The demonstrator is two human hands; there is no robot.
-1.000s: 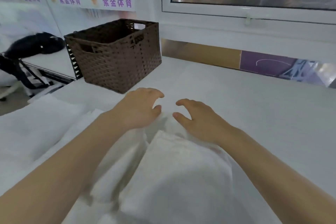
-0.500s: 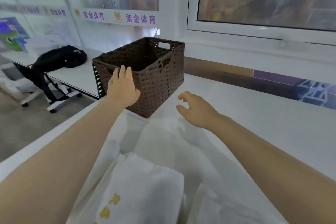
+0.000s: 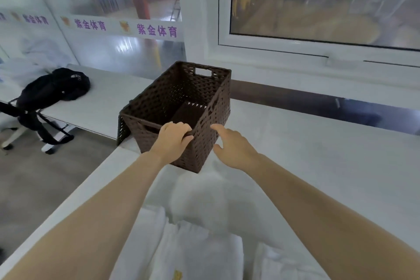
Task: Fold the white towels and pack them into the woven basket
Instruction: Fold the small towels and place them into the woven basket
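Two bare forearms come in from the lower corners of the frame. The left hand [image 3: 173, 137] and right hand [image 3: 231, 146] wear no gloves, rings or watch.

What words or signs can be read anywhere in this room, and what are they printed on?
"紫金体育" in purple on the white band across the glass partition, repeated along it beside small orange emblems too blurred to make out; the leftmost repeat is blurred.
A yellow mark on the folded white towel at the bottom edge: cut off, unreadable.
A pale logo on the black backpack: too small to read.
The woven basket shows no text.
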